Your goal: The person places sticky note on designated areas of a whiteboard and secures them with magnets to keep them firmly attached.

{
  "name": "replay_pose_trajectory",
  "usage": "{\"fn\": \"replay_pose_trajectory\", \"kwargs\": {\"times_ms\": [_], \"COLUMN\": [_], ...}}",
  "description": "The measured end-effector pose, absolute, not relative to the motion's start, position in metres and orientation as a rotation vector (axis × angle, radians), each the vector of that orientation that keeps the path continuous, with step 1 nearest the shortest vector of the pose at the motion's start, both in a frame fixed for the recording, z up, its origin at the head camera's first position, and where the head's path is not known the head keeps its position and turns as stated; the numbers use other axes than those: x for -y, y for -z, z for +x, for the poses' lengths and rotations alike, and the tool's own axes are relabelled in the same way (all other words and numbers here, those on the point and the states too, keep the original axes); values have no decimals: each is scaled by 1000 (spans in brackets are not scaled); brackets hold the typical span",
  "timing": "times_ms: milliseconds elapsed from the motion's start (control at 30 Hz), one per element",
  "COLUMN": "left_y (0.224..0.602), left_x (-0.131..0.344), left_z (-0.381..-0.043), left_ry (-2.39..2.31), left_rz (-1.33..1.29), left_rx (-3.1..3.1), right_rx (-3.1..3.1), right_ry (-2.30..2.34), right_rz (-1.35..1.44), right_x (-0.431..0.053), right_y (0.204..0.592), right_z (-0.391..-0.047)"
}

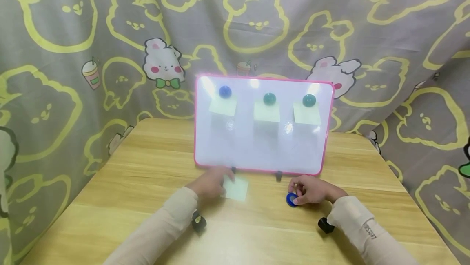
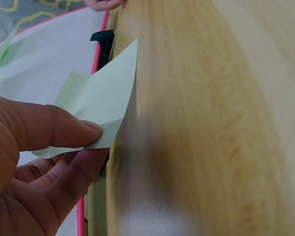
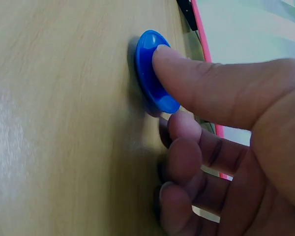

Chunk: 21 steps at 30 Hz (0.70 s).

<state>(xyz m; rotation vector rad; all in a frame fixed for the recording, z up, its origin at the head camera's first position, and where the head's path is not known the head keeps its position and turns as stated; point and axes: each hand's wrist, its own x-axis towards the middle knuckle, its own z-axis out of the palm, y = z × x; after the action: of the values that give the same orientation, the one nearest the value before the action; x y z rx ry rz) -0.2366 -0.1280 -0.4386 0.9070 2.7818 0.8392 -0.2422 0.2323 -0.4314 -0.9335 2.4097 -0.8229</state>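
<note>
My left hand (image 1: 212, 182) pinches a pale green paper note (image 2: 101, 98) between thumb and fingers, along one edge. The note bends slightly and is held over the table near the board's lower edge. In the right wrist view, my right hand (image 3: 236, 128) grips a round blue magnet (image 3: 155, 73), thumb pressed on its face and the other fingers curled beneath. The magnet is tilted, close over the tabletop. Behind both hands stands a pink-framed whiteboard (image 1: 257, 146), carrying three pale notes, each under a round magnet: a blue magnet (image 1: 225, 92) at left and two green ones.
Black feet (image 1: 278, 176) prop the whiteboard on the wooden table (image 1: 235, 236). A grey curtain (image 1: 205, 24) with yellow bear outlines hangs behind and at both sides. Black wrist-worn devices (image 1: 198, 222) sit below each sleeve cuff.
</note>
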Motion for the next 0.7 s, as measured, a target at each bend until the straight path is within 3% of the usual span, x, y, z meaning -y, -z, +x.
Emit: {"fn": "replay_pose_trajectory", "kwargs": {"times_ms": [700], "left_y": [425], "left_x": [137], "left_z": [-246], "left_ry": [-910], "left_rz": [839], "left_rx": [-2836], "right_rx": [-2532], "right_ry": [693], "right_rz": [-956], "right_x": [-223], "right_y": [426], "right_z": [-238]}}
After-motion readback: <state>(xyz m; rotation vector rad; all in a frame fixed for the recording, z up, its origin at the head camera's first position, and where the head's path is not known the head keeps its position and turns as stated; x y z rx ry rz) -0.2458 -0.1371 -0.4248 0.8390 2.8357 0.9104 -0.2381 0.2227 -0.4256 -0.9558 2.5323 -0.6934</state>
